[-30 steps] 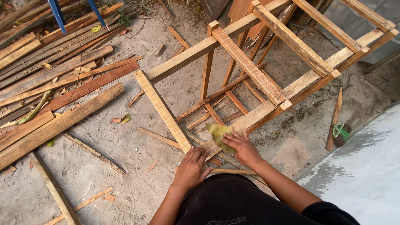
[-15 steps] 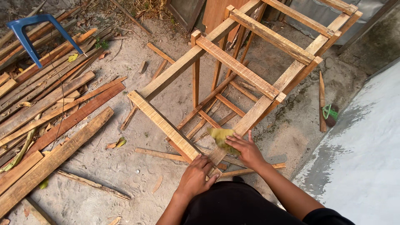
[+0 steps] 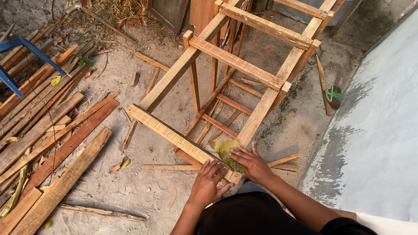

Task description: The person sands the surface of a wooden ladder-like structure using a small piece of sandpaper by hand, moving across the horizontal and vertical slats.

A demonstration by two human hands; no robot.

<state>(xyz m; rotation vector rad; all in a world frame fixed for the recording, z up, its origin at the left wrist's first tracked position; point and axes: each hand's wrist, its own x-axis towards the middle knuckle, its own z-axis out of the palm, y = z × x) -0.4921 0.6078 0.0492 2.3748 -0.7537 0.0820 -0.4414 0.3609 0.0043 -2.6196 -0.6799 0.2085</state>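
Right hand (image 3: 254, 164) flat, fingers spread, pressing yellow sandpaper sheet (image 3: 228, 151) on near corner of assembled wooden frame (image 3: 237, 65), left hand (image 3: 208, 179) open, bracing crosspiece (image 3: 174, 135); sanding looks barely begun, wood mostly rough.

Sandy ground (image 3: 174, 187); planks (image 3: 52, 130), wooden frame (image 3: 235, 65).

A folded yellowish sheet of sandpaper (image 3: 228, 151) lies flat under the right hand's (image 3: 253, 164) fingertips on the near corner of a rough wooden frame (image 3: 237, 65), whose near rail the left hand (image 3: 208, 182) touches.
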